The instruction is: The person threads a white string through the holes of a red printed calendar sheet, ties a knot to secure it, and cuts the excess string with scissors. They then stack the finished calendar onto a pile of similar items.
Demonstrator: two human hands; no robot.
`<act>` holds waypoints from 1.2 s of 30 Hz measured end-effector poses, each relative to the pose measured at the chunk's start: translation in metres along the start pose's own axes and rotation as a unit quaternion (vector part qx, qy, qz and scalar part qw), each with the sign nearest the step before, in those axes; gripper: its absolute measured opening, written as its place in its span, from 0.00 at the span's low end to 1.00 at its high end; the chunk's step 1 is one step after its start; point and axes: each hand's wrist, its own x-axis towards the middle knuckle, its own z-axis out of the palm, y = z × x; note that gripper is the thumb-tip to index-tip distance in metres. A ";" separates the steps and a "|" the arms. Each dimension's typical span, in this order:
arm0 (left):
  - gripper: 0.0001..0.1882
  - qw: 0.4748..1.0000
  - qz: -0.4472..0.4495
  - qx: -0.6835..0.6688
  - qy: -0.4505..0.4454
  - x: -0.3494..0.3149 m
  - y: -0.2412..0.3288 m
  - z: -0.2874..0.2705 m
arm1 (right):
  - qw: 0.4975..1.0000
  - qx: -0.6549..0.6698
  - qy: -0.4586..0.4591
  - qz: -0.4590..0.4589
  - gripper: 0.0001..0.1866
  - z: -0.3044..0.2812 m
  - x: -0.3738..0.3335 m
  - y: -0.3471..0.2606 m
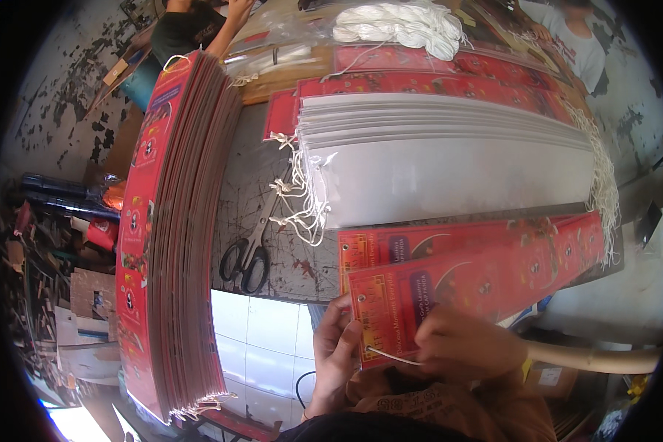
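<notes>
My left hand (336,352) pinches the near left corner of a long red printed plastic strip (486,286), thumb in front and fingers behind. A thin white string (392,356) runs from the strip's lower corner hole to my right hand (468,342). The right fingers are curled closed around the string, in front of the strip. Under its far edge lies another red strip (405,237), on the table's near side. Beyond it, a fanned stack of strips with pale backs up (449,184) has knotted white strings (295,199) hanging from its ends.
At left stands a thick stack of red strips (144,243). Black-handled scissors (247,261) lie on the scratched grey table (247,166). A white string skein (401,28) rests at the back on more red strips. Two other people (188,33) are at the far side.
</notes>
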 end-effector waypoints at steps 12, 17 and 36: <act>0.18 0.999 -0.014 0.036 0.013 0.000 0.000 0.001 | 0.627 0.681 0.364 -0.098 0.13 -0.046 -0.037 0.026; 0.12 0.993 -0.058 -0.016 0.099 0.003 0.001 0.013 | 0.713 0.529 0.460 -0.013 0.10 -0.028 -0.016 0.029; 0.11 0.998 -0.030 -0.007 0.052 0.004 -0.002 0.010 | 0.918 -0.233 0.321 -0.001 0.11 0.021 0.047 -0.001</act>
